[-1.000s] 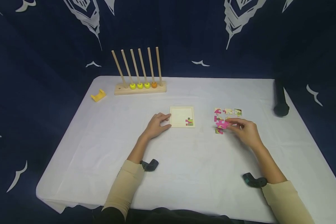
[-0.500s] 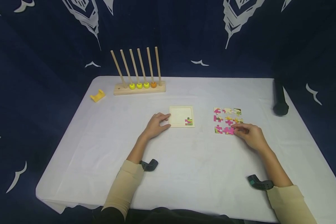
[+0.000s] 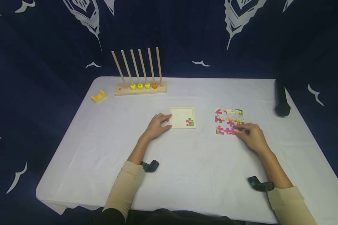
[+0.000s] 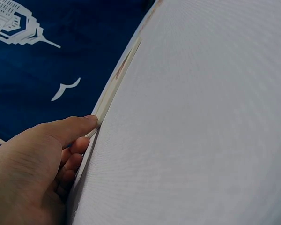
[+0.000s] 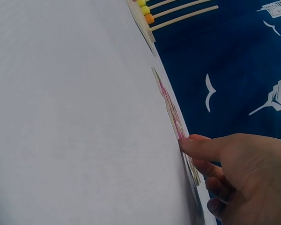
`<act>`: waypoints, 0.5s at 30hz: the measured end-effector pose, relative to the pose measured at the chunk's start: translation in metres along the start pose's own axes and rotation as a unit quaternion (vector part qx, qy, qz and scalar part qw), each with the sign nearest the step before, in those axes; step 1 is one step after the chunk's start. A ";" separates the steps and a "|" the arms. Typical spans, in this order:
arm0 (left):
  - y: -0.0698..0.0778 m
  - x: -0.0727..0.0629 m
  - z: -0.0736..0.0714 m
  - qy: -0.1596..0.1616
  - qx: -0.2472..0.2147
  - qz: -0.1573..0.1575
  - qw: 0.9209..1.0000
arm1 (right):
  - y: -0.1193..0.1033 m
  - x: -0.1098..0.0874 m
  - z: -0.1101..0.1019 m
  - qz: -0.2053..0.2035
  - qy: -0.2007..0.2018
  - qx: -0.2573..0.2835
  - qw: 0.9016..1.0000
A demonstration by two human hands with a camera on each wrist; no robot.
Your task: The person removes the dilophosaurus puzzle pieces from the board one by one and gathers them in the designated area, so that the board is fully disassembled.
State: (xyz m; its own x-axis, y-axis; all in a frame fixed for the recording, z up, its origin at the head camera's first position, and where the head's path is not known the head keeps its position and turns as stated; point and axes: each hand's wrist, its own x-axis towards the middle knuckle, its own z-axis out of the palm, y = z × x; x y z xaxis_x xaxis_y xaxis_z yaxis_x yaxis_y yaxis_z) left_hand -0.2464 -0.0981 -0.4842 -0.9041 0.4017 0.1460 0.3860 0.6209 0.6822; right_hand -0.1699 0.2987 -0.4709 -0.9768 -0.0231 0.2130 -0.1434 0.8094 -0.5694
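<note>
A shallow square wooden puzzle tray lies mid-table, with a pink-and-green section of the picture in its lower right corner. My left hand holds the tray's left side, index finger higher up and thumb near the bottom corner. To the right, several loose jigsaw pieces lie in rough rows. At the bottom row, my right hand pinches a pink puzzle piece by its right side with thumb and index finger. In the right wrist view, the pieces appear edge-on, with the thumb against them.
A wooden peg stand with yellow and orange beads stands at the back left. Beside it lies a yellow plastic piece. A black cylindrical object rests near the right edge of the white-covered table.
My right hand has brought the pink piece down and rightward into the bottom row beside another piece, and has barely moved since. The left hand stays at the tray.
</note>
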 end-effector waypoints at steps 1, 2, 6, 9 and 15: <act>0.000 0.000 0.000 0.000 0.000 0.000 1.000 | -0.001 0.000 0.000 -0.003 0.004 0.002 1.000; 0.000 0.000 0.000 -0.001 0.000 0.000 1.000 | -0.002 0.001 0.001 -0.010 0.009 0.005 1.000; -0.001 0.000 0.000 -0.001 -0.001 -0.001 1.000 | -0.010 0.005 0.004 -0.046 0.031 0.029 0.998; -0.001 0.000 0.000 0.000 0.000 -0.001 1.000 | -0.023 0.010 0.008 -0.064 0.035 0.052 0.996; -0.001 0.001 0.001 0.002 -0.002 -0.001 1.000 | -0.058 0.026 0.020 -0.094 0.017 0.095 0.991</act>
State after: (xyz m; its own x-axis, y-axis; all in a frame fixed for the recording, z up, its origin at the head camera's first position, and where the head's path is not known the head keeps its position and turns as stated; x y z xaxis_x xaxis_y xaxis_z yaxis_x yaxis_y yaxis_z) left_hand -0.2473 -0.0982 -0.4854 -0.9053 0.3985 0.1470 0.3836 0.6185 0.6858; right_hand -0.1903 0.2396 -0.4485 -0.9247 -0.1394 0.3543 -0.3521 0.6673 -0.6563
